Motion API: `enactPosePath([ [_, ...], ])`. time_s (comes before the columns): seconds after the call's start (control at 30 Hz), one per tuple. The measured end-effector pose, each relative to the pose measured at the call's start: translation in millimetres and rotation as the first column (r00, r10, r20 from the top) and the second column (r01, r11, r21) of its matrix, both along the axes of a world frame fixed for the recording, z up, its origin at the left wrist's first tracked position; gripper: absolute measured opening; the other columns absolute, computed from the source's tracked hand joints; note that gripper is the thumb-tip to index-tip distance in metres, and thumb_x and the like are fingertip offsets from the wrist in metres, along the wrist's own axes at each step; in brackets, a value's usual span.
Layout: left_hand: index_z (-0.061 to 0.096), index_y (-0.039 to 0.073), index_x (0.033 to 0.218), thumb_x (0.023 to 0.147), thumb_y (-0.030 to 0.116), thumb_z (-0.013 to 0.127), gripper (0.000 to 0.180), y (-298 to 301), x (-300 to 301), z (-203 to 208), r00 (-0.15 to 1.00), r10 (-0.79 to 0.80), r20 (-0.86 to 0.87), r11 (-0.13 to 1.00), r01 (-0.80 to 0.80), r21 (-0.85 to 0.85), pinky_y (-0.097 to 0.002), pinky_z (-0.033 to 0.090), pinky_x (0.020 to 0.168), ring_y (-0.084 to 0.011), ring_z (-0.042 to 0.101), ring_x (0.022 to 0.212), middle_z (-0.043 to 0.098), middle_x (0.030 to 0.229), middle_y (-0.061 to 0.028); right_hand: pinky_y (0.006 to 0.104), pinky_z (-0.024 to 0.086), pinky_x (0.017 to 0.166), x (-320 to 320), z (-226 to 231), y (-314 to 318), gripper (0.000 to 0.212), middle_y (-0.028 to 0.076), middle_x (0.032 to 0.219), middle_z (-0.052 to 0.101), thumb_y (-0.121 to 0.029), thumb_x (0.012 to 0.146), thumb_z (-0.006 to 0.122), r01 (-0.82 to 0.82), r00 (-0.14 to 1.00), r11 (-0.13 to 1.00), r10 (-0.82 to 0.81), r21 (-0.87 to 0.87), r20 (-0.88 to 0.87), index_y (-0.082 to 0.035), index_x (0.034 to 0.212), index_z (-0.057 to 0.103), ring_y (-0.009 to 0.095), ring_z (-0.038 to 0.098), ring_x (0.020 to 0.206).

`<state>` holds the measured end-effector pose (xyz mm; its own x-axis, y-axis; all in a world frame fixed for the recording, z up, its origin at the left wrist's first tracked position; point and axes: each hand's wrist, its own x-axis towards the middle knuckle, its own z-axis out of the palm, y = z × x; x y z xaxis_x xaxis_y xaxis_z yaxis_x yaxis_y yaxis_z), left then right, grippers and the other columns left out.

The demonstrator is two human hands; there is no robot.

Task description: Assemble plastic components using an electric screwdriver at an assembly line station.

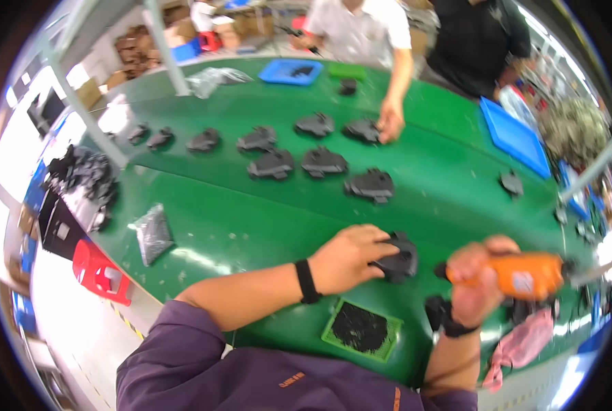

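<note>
My left hand is closed on the edge of a dark grey plastic housing, which rests on the green table in front of me. In my right hand, lifted just to the right of that housing, is an orange electric screwdriver. Its dark tip points left toward the housing, apart from it. Close to my body lies a small green tray filled with tiny black pieces, probably screws, too small to make out singly. Farther off, several similar dark housings stand in loose rows.
Across the table, a co-worker's hand touches one housing. Blue trays stand at the far side and right. A plastic bag and a heap of black parts are left; pink cloth lies at right.
</note>
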<state>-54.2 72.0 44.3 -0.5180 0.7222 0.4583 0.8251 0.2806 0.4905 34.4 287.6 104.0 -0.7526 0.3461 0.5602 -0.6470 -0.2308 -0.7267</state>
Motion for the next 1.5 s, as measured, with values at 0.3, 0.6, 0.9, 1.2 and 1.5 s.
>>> enactPosePath([
  [0.3,0.064,0.006,0.123,0.08,0.012,0.075,0.044,45.9,-88.2,41.5,0.852,0.056,0.521,0.994,-0.099,0.055,-0.0426,0.049,0.097,-0.0375,0.06,0.111,0.064,0.118,-0.019,0.0308,0.05,0.06,45.6,46.8,34.8,0.061,0.005,0.073,0.054,-0.037,0.083,0.08,0.024,0.994,0.983,-0.043,0.183,0.102,-0.003,0.116,0.043,0.017,0.056,0.062],
  [0.6,0.068,0.013,0.121,0.077,0.018,0.079,0.046,145.6,-209.4,-44.0,0.962,0.212,0.173,0.97,-0.186,-0.154,-0.0444,0.049,0.099,-0.0359,0.061,0.113,0.065,0.117,-0.0182,0.039,0.056,0.084,47.4,45.9,73.3,0.065,0.01,0.092,0.058,-0.041,0.083,0.08,-0.177,0.982,0.916,0.142,0.361,0.122,-0.004,0.121,0.043,0.025,0.063,0.083],
  [0.9,0.07,0.007,0.114,0.086,0.03,0.07,0.036,169.5,-167.3,21.8,0.815,0.123,0.566,0.978,-0.197,0.071,-0.0447,0.052,0.093,-0.0359,0.066,0.104,0.07,0.113,-0.0189,0.0362,0.054,0.092,-27.2,8.5,90.0,0.032,0.01,0.104,0.063,-0.013,0.094,0.065,-0.304,0.854,0.914,0.136,0.27,0.502,-0.001,0.122,0.056,0.021,0.064,0.098],
  [1.2,0.072,0.005,0.098,0.09,0.027,0.064,0.025,143.6,-99.0,59.5,0.809,0.4,0.43,0.852,-0.502,0.151,-0.046,0.053,0.088,-0.0389,0.067,0.097,0.071,0.1,-0.0211,0.027,0.048,0.064,-40.4,7.9,-11.3,0.032,0.002,0.082,0.055,-0.013,0.077,0.077,0.117,0.944,0.588,-0.316,0.8,0.095,-0.002,0.105,0.064,0.01,0.052,0.07],
  [1.5,0.067,0.003,0.12,0.086,0.014,0.062,0.036,64.2,-78.3,32.9,0.791,0.38,0.479,0.89,-0.454,0.042,-0.0412,0.053,0.087,-0.0354,0.07,0.097,0.072,0.098,-0.0205,0.0288,0.049,0.063,-65.5,-8.3,-30.7,0.026,0.006,0.077,0.063,-0.011,0.074,0.073,0.025,0.965,0.66,-0.213,0.751,0.154,0.0,0.097,0.067,0.012,0.058,0.068],
])
